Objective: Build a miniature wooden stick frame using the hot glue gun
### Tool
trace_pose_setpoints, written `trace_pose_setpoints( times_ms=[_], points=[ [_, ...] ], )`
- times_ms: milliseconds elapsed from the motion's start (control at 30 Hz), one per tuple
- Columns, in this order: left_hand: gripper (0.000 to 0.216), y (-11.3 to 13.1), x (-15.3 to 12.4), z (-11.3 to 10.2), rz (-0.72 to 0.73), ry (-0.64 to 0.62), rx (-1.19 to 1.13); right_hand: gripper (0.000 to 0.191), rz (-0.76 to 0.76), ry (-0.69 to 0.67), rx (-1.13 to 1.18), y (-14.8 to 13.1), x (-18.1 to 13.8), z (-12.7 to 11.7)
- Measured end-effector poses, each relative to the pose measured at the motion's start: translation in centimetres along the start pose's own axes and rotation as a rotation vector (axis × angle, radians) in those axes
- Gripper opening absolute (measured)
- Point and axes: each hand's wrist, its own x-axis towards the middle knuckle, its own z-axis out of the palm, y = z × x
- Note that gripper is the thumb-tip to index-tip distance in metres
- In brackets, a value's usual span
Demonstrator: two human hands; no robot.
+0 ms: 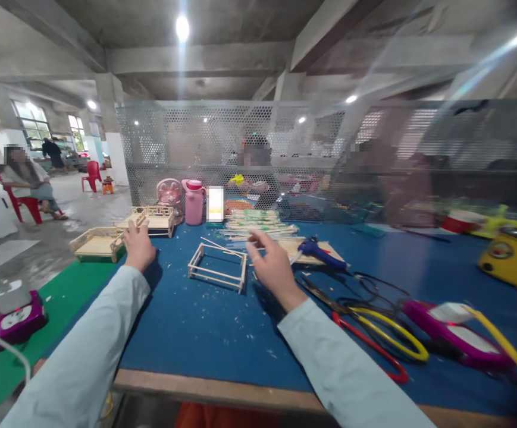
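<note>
At centre the stick frame (243, 270) stands unpanelled, unlike the models (97, 244) at left, right hand (272, 264) loosely spread, left hand (138, 246) unclear in grip.

The only camera sits on the person's head, close above the table (196, 339), facing forward and down past the hands (272, 264) to the screen (222, 122) (the ceiling (231, 24) shows too).

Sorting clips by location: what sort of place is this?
Probably a small craft workshop. The blue-topped workbench with a brown edge holds a small rectangular frame of pale wooden sticks and a blue pistol-shaped glue gun.
</note>
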Motion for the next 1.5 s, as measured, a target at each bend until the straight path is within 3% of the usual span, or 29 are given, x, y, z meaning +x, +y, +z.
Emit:
trace_pose_setpoints(
  times_ms=[67, 167, 200, 300, 467, 567, 700, 867, 1033, 1233, 1300, 1400, 1500],
  points=[
    [0.062, 0.1, -0.5, 0.4, 0.048, -0.044, 0.196, 0.032, 0.084, 0.012, 0.013, 1.3, 0.4, -0.9],
    [0.038, 0.1, -1.2, 1.3, 0.036, -0.246, 0.376, 0.026, 0.146, -0.063, 0.031, 2.9, 0.4, -1.6],
    [0.033, 0.1, -1.4, 1.6, 0.003, -0.324, 0.374, 0.026, 0.159, -0.089, 0.037, 3.2, 0.3, -1.6],
    [0.044, -0.2, -2.4, 2.7, -0.085, -0.520, 0.377, 0.030, 0.212, -0.142, 0.052, 4.0, 0.1, -1.1],
    [0.046, 0.2, -3.8, 3.3, -0.142, -0.655, 0.282, 0.052, 0.324, -0.237, 0.111, 4.9, 0.1, 1.0],
    [0.043, 0.5, -4.2, 3.5, -0.196, -0.684, 0.191, 0.061, 0.363, -0.301, 0.161, 5.1, 0.3, 2.2],
    [0.039, 0.2, -3.9, 3.8, -0.238, -0.629, 0.060, 0.060, 0.381, -0.358, 0.189, 4.7, 0.4, 2.6],
    [0.035, -0.3, -3.2, 4.1, -0.257, -0.539, -0.077, 0.062, 0.346, -0.476, 0.215, 2.8, -0.3, 1.1],
    [0.034, -0.5, -3.3, 4.8, -0.252, -0.535, -0.132, 0.065, 0.304, -0.610, 0.190, 1.0, -0.9, -0.5],
    [0.034, 0.7, -3.8, 4.1, -0.061, -0.521, -0.024, 0.042, 0.269, -0.456, -0.032, 2.1, 0.9, -1.0],
    [0.033, 1.9, -4.5, 3.4, 0.091, -0.559, 0.041, 0.032, 0.209, -0.444, -0.055, 2.3, 2.3, -0.5],
    [0.035, 3.6, -6.7, 2.3, 0.504, -0.749, 0.320, 0.025, 0.089, -0.514, -0.039, 2.0, 4.4, 1.5],
    [0.034, 4.0, -9.0, 2.0, 0.691, -0.850, 0.616, 0.020, 0.035, -0.617, -0.036, 1.8, 5.9, 3.9]
  ],
)
